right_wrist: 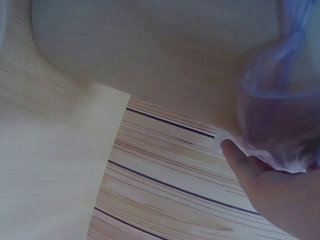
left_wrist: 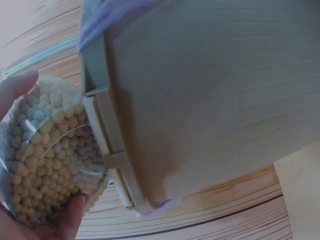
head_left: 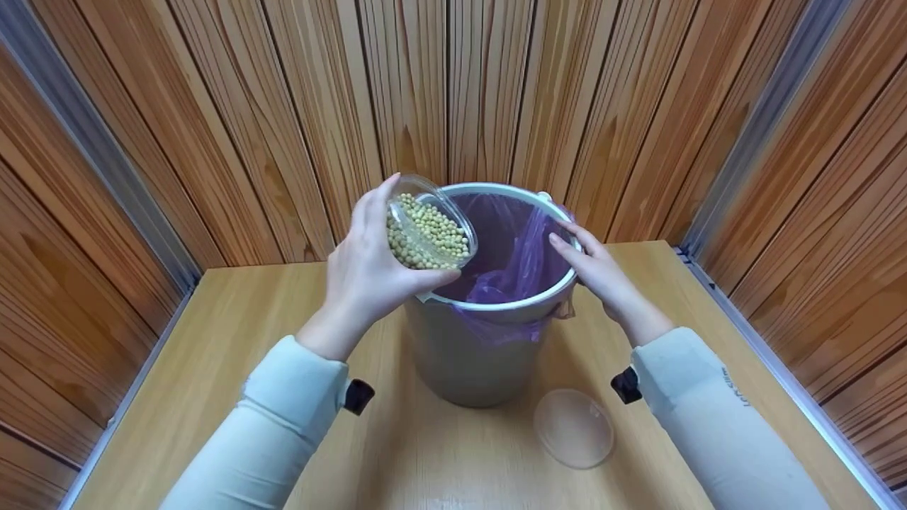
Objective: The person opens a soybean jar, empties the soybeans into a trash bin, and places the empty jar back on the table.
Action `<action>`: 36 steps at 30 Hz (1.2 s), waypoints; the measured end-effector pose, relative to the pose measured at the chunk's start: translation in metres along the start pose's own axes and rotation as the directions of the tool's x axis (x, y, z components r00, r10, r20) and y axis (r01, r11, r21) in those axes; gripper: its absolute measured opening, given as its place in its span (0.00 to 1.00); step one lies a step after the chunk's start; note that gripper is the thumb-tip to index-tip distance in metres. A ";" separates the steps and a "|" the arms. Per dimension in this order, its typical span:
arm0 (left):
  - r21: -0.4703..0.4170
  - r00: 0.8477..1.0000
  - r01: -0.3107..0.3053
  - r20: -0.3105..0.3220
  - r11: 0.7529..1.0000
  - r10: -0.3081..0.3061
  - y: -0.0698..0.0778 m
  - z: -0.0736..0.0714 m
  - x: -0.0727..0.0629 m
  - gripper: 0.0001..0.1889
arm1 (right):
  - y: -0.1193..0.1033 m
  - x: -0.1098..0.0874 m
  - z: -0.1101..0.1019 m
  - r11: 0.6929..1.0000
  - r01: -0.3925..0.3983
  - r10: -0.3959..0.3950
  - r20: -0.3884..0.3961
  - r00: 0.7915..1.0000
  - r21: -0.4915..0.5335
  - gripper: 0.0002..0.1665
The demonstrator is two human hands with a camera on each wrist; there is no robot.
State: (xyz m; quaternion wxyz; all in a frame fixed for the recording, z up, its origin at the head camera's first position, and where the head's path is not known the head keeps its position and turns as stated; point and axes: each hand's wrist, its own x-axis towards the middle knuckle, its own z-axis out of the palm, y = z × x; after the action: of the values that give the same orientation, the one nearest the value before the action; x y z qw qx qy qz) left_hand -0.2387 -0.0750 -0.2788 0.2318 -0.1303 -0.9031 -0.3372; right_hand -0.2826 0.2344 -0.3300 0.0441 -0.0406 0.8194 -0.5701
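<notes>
My left hand (head_left: 361,262) grips a clear round plastic container (head_left: 472,244) of soybeans (head_left: 436,230), thumb below and fingers around its far side. The container tilts toward the bin at the left part of the rim, and the beans are still inside it. Below stands a grey trash bin (head_left: 475,361) with a light rim, lined with a purple bag (head_left: 514,280) folded over the edge. At the bin's right side my right hand (head_left: 602,273) holds the rim, fingertips over the inner edge and thumb (right_wrist: 235,155) outside by the bag.
A clear round lid (head_left: 574,428) lies on the wooden table (head_left: 283,397) in front of the bin, to the right. Wood-plank walls (head_left: 411,85) rise behind and at both sides, with metal strips (head_left: 744,142) along the corners.
</notes>
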 end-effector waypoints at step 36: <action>0.221 0.994 -0.110 0.039 0.969 0.104 0.000 0.053 0.016 0.57 | 0.005 0.001 0.006 0.995 0.012 -0.011 -0.016 1.000 0.096 0.45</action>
State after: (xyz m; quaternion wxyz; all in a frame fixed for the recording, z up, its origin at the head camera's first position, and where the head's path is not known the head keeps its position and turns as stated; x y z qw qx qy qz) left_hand -0.2699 -0.0380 -0.3060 0.2505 -0.1567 -0.9299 -0.2192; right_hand -0.2831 0.2302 -0.3365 0.0364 -0.0388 0.7910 -0.6095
